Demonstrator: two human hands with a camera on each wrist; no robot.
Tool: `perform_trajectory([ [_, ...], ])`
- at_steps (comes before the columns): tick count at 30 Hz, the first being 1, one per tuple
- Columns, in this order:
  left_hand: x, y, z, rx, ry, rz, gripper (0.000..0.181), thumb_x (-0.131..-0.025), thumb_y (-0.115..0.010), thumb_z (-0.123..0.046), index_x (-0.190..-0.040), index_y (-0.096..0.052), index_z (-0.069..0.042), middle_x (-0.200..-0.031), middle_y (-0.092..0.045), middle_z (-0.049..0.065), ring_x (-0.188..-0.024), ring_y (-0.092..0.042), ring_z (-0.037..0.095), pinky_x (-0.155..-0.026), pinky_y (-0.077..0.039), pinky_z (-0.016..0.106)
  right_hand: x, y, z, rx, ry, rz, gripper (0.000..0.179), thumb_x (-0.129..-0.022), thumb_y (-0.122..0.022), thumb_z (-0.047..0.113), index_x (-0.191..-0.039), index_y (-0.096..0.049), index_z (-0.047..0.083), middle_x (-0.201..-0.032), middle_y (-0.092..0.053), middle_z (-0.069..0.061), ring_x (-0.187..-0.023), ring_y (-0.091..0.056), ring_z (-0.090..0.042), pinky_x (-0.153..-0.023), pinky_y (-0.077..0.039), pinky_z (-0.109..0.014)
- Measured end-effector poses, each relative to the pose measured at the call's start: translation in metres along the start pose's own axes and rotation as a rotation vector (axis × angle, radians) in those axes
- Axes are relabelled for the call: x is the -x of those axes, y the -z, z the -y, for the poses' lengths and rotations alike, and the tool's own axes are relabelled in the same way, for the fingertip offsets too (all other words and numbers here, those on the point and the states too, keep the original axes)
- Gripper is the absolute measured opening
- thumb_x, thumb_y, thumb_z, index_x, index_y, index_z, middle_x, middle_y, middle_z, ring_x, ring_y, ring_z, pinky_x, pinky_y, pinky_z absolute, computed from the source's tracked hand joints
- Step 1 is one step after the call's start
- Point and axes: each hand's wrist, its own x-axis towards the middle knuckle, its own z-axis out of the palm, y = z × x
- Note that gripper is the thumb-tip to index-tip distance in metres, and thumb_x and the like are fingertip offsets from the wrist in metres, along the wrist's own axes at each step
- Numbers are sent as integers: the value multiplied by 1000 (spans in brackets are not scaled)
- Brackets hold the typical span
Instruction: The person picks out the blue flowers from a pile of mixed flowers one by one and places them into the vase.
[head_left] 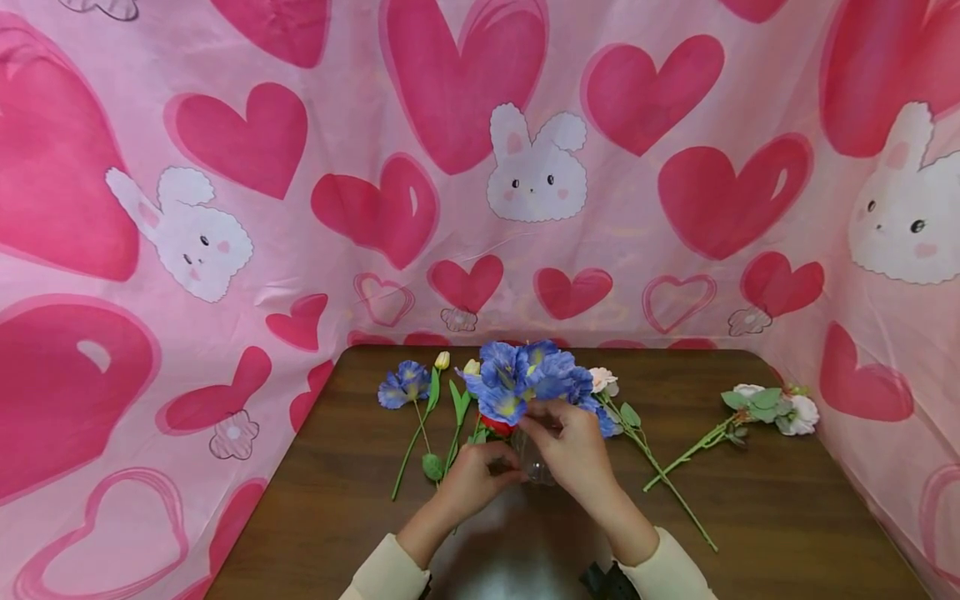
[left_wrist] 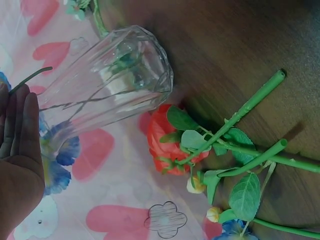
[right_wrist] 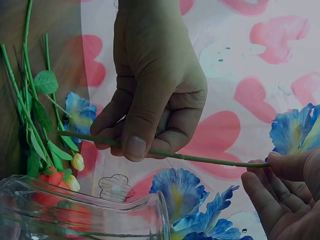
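Both left hand (head_left: pixel 474 482) and right hand (head_left: pixel 576 446) on my feed pinch a blue flower's (right_wrist: pixel 296 129) slim green stem (right_wrist: pixel 200 159), roughly upright beside the clear glass vase (left_wrist: pixel 131 75), right uppermost.

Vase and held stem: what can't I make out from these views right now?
Head view: most of the vase, rim included, is hidden by the right hand and blue flowers.
Right wrist view: the vase's base is cut off by the left edge; the blue bloom by the right hand is cut off by the right edge.
Left wrist view: the left edge cuts off part of the left hand, hiding its thumb on the stem.
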Motion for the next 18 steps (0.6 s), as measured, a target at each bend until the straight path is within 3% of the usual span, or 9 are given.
perform_trajectory([
  [11,1,-2,0,56,8,33,10,-82,-77,-6,-83,-70,-13,-78,-68,-5,-73,-63,3,-65,-53,23,0,0,1,10,-6,2,7,-80,-79,6,-86,-76,6,-80,-72,2,-70,-66,-11,-63,-55,-27],
  [18,-2,8,2,50,30,51,9,-81,-78,-6,-88,-73,-9,-84,-70,-7,-78,-66,2,-69,-54,22,-4,3,2,7,20,-22,7,-79,-79,4,-86,-77,5,-79,-72,0,-69,-67,-11,-61,-54,-27],
])
